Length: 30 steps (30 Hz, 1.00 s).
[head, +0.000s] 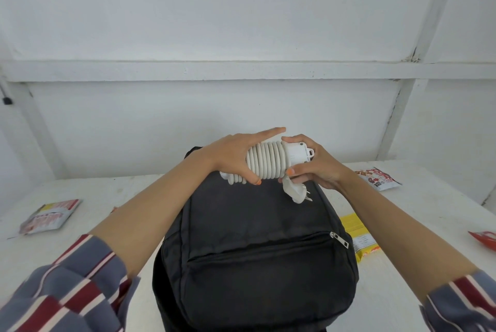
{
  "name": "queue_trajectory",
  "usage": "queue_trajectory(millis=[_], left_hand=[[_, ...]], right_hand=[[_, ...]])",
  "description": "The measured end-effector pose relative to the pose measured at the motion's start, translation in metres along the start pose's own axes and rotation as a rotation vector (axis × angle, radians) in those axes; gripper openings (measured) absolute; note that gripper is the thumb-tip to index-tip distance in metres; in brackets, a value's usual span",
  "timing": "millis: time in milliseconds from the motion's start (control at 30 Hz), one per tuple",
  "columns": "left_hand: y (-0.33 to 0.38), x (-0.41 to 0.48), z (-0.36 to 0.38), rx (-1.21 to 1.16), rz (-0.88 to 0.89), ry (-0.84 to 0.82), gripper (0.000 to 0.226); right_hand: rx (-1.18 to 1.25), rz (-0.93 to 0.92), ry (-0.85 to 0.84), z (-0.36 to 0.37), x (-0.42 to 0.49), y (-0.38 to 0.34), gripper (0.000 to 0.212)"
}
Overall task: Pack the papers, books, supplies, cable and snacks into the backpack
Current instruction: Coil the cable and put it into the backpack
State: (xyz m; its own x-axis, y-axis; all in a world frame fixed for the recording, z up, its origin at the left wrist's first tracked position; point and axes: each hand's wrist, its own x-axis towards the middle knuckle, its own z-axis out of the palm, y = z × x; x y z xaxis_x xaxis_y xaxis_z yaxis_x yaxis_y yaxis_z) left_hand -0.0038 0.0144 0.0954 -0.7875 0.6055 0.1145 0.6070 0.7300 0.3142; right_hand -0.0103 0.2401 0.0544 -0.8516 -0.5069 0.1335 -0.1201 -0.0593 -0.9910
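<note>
A black backpack [255, 251] lies flat on the white table, its front pocket zipper closed. Above its far end both hands hold a white extension cable [268, 161] wound in tight coils round its socket block. My left hand [236, 154] grips the coiled part, thumb underneath and index finger stretched out straight. My right hand [314, 165] grips the socket-block end. The white plug [375, 192] dangles below the coil, just over the backpack.
Snack packets lie around on the table [134, 197]: a white and red one [51, 216] at the left, a red and white one [378, 177] at the far right, a yellow one [359, 235] beside the backpack, a red one [483, 239] at the right edge. White wall behind.
</note>
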Motion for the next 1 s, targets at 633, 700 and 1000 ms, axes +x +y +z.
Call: queue_trajectory(millis=[633, 700, 1000], left_hand=[[0.003, -0.008, 0.003, 0.022, -0.029, -0.009, 0.096], [0.001, -0.011, 0.005, 0.068, -0.035, 0.012, 0.094], [0.001, -0.042, 0.022, 0.094, -0.005, 0.240, 0.082]], right_hand=[[0.112, 0.017, 0.020, 0.015, -0.010, 0.008, 0.079], [0.114, 0.012, 0.031, 0.015, -0.012, 0.009, 0.075], [0.065, -0.002, 0.097, 0.024, -0.031, 0.006, 0.055]])
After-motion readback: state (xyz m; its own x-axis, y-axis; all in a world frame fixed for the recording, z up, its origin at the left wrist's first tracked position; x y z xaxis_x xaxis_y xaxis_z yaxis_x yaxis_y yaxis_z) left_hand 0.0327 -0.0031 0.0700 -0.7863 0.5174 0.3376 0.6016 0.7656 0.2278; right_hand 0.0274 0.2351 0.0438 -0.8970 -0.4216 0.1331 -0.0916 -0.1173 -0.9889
